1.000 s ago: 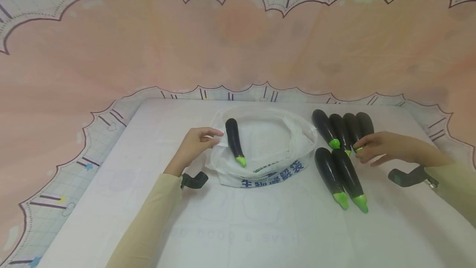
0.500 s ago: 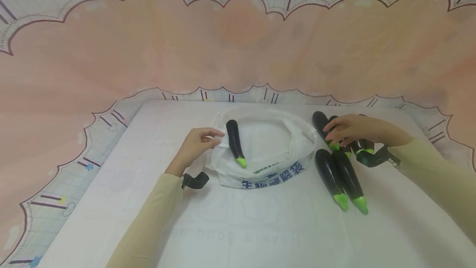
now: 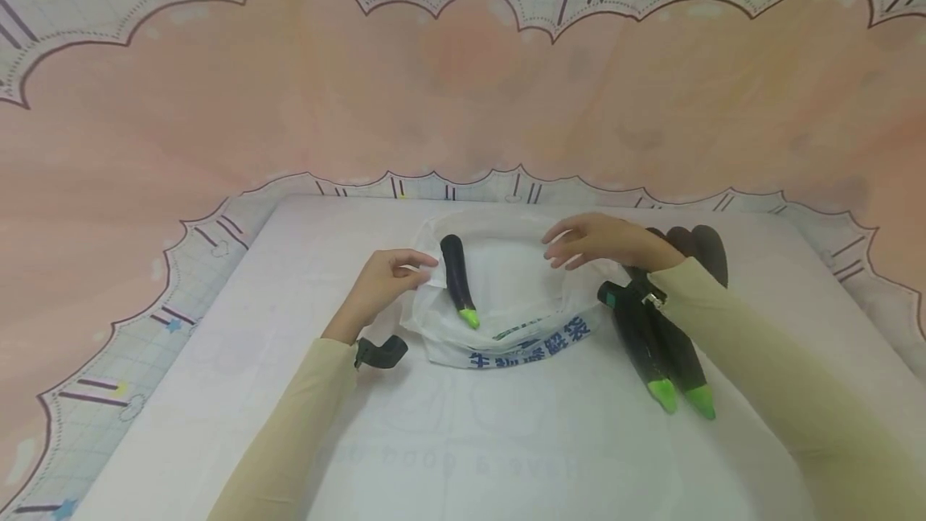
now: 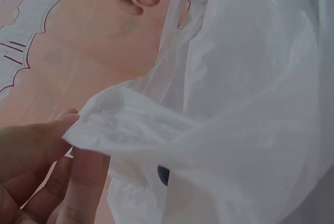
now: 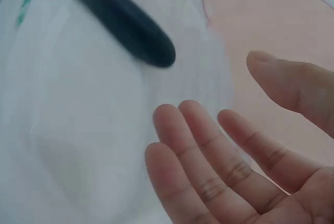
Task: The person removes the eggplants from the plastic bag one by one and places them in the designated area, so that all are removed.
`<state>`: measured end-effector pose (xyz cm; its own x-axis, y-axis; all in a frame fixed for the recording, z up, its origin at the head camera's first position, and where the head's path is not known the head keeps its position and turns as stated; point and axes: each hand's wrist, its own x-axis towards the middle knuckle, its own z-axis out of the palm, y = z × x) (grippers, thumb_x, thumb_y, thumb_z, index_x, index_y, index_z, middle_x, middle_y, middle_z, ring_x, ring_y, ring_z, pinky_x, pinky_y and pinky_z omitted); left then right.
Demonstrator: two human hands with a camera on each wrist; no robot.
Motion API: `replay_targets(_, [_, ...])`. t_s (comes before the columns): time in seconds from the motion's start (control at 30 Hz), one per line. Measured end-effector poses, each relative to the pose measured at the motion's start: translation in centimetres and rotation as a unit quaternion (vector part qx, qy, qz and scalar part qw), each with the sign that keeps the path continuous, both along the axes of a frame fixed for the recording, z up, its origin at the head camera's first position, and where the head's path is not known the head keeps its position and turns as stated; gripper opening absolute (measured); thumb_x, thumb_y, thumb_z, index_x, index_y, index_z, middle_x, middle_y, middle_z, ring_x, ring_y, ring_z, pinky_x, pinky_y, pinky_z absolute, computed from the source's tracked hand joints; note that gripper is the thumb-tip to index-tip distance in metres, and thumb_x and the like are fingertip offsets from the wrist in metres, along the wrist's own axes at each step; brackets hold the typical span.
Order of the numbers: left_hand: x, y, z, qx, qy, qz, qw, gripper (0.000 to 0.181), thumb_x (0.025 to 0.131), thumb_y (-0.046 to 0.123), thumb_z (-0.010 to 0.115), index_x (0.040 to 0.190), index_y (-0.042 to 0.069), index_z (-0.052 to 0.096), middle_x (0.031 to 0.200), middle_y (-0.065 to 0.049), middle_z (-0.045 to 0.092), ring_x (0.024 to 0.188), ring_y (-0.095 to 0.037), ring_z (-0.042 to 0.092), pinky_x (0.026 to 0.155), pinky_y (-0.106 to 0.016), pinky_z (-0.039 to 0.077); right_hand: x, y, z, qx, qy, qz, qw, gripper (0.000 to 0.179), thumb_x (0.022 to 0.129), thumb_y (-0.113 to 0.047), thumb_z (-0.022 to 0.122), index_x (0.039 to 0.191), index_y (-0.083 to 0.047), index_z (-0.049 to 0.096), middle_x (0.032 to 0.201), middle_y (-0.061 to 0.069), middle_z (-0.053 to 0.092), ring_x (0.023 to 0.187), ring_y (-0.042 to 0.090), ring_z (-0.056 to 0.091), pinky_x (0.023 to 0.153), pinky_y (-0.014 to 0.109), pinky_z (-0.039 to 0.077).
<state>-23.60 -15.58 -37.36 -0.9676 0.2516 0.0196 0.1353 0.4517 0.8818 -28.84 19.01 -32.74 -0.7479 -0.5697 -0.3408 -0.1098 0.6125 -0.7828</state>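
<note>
A white plastic bag (image 3: 448,348) with blue lettering lies spread with its mouth up. One dark eggplant (image 3: 456,270) with a green stem end is inside its left part. At the bag's left rim, my left hand (image 3: 379,284) pinches the plastic between thumb and fingers, as the left wrist view of the bag (image 4: 250,78) confirms. My right hand (image 3: 606,239) hovers over the bag's right side, holding nothing. In the right wrist view its fingers (image 5: 195,151) are loosely spread, apart from the eggplant (image 5: 128,23).
Right of the bag, several more eggplants lie in two rows; a front one (image 3: 683,344) and a back one (image 3: 712,254) show, others partly behind my right arm. A white sheet (image 3: 506,441) covers the table. Behind it hangs a peach patterned cloth (image 3: 463,103).
My right hand has moved left from the eggplants at the right, across the back row, to above the bag. The left hand has stayed at the bag's rim.
</note>
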Motion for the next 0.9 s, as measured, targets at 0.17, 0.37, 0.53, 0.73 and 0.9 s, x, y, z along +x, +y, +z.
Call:
replay_targets(0.17, [0.0,-0.2,-0.1,-0.004,-0.004,0.002,1.0000,0.027,0.088,0.014,0.064,0.113,0.004,0.066,0.124,-0.013,0.062,0.089,-0.016,0.067,0.082,-0.030,0.050,-0.9,-2.7,-1.2,-0.039,-0.006,-0.004,0.9992,0.053,0.092,-0.025,0.060,0.134,0.004,0.044,0.129,0.024,0.056,0.113,0.032,0.060,0.094,0.040,0.050])
replay_targets(0.37, [0.0,-0.4,0.0,-0.004,-0.002,0.004,1.0000,0.027,0.088,0.015,0.064,0.113,0.005,0.066,0.124,-0.013,0.062,0.089,-0.017,0.068,0.083,-0.032,0.050,-2.1,-5.5,-2.6,-0.080,-0.016,-0.034,0.9961,0.049,0.092,-0.021,0.060,0.132,0.003,0.047,0.130,0.022,0.056,0.113,0.032,0.060,0.094,0.040,0.050])
replay_targets(0.53, [0.1,-0.5,0.1,-0.005,0.001,0.002,1.0000,0.026,0.088,0.015,0.064,0.113,0.005,0.066,0.125,-0.013,0.062,0.089,-0.018,0.068,0.085,-0.035,0.051,-3.0,-7.5,-3.8,-0.099,-0.024,-0.069,0.9925,0.048,0.091,-0.019,0.062,0.130,0.004,0.049,0.130,0.020,0.057,0.111,0.029,0.062,0.093,0.038,0.051])
replay_targets(0.73, [0.1,-0.7,0.0,-0.003,0.003,0.000,1.0000,0.026,0.089,0.015,0.064,0.113,0.005,0.066,0.125,-0.013,0.062,0.089,-0.018,0.068,0.086,-0.036,0.051,-3.2,-9.5,-4.7,-0.105,-0.010,-0.074,0.9917,0.044,0.090,-0.016,0.062,0.128,0.004,0.051,0.128,0.020,0.058,0.110,0.030,0.062,0.093,0.038,0.051])
replay_targets(0.9, [0.1,-0.7,0.1,-0.006,0.005,0.001,1.0000,0.027,0.088,0.015,0.064,0.113,0.005,0.066,0.123,-0.013,0.063,0.083,-0.011,0.066,0.082,-0.030,0.049,-3.2,-10.8,-5.6,-0.110,0.007,-0.092,0.9897,0.041,0.088,-0.013,0.065,0.125,0.002,0.055,0.126,0.018,0.059,0.109,0.027,0.062,0.090,0.035,0.052])
